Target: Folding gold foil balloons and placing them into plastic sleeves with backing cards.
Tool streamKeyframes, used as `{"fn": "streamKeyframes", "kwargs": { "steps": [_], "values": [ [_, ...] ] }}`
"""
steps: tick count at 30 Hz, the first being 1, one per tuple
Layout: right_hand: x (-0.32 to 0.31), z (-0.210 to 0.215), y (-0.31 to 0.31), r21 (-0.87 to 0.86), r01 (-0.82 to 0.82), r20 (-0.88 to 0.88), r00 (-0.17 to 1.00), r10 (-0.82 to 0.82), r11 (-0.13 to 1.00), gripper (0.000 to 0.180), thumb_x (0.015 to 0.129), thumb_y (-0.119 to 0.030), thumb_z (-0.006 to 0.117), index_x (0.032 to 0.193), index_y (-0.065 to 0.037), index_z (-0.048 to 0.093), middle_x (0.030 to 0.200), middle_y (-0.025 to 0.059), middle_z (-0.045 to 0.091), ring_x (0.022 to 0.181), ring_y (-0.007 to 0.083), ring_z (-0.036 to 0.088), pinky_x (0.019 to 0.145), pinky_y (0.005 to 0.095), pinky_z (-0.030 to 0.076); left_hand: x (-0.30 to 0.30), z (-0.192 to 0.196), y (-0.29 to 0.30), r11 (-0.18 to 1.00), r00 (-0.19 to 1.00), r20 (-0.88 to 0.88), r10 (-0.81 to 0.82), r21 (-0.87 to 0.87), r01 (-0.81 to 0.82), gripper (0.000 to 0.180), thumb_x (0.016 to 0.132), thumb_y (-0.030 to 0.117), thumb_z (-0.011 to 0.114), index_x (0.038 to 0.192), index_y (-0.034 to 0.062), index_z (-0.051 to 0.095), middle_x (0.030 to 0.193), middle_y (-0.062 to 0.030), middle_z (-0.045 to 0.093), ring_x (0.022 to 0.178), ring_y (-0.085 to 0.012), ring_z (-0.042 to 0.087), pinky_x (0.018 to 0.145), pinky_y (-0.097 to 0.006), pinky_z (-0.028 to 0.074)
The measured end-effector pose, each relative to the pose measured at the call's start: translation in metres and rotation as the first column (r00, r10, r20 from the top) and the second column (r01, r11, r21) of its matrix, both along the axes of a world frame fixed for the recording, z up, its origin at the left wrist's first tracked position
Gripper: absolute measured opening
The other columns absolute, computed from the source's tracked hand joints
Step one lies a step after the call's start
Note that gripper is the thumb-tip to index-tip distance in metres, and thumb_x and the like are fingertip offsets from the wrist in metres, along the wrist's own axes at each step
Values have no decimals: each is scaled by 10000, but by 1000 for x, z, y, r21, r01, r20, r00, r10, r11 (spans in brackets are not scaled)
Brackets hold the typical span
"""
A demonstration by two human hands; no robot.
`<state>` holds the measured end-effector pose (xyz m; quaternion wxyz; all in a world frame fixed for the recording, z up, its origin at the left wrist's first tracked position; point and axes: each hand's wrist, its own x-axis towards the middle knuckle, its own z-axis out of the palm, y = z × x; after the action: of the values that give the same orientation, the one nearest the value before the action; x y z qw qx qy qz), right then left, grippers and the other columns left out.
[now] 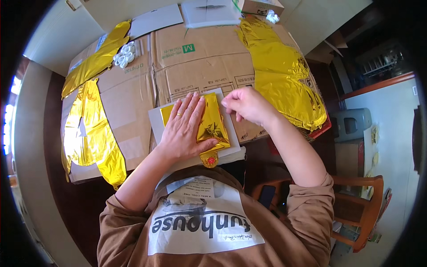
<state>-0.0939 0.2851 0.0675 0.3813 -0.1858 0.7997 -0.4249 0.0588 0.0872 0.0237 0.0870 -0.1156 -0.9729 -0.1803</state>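
Observation:
A folded gold foil balloon point(213, 122) lies on a pale grey card point(156, 120) at the near edge of the cardboard-covered table. My left hand point(184, 127) rests flat on the foil, fingers stretched out and thumb apart, pressing it down. A small gold tab with a red mark point(209, 159) sticks out below the folded foil, toward me. Just past the card's right side, my right hand point(247, 105) hovers with curled fingers, thumb and forefinger pinched together. Whatever they may hold is too small to make out.
Flat gold foil balloons point(282, 66) are stacked at right; others point(95, 129) lie at left. White coiled ribbon point(125, 54) sits on the cardboard point(204, 66). A white sheet point(156, 20), a clear plastic sheet point(209, 15) and a box point(262, 6) are at the back. A wooden chair point(369, 209) stands right.

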Motion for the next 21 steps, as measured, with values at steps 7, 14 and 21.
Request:
{"fn": "streamKeyframes", "kwargs": {
  "steps": [7, 14, 21],
  "values": [
    [-29, -17, -19, -28, -157, -560, 820, 115, 987, 122, 914, -130, 704, 951, -13, 703, 872, 60, 669, 723, 173, 630, 683, 302, 533, 0, 2, -1, 1000, 1000, 0, 1, 30, -1, 1101, 860, 706, 610, 1584, -34, 234, 1631, -270, 266, 1540, -395, 222, 1262, -503, 133],
    [-29, -30, -15, -80, -314, -766, 627, 144, 946, 119, 842, -76, 754, 951, -46, 714, 910, 71, 628, 836, 217, 645, 751, 338, 529, 1, 2, -1, 998, 1000, -6, 7, 67, -6, 1089, 875, 699, 609, 1593, -17, 213, 1642, -238, 261, 1551, -361, 207, 1264, -501, 127],
    [-30, -34, -18, -142, -379, -799, 589, 120, 914, 159, 807, -79, 773, 952, -76, 706, 902, 64, 621, 872, 239, 638, 790, 366, 511, 1, 3, -2, 998, 1000, 6, 12, 69, -12, 1080, 879, 699, 607, 1593, -12, 218, 1645, -233, 258, 1555, -354, 197, 1266, -493, 122]
  ]
}}
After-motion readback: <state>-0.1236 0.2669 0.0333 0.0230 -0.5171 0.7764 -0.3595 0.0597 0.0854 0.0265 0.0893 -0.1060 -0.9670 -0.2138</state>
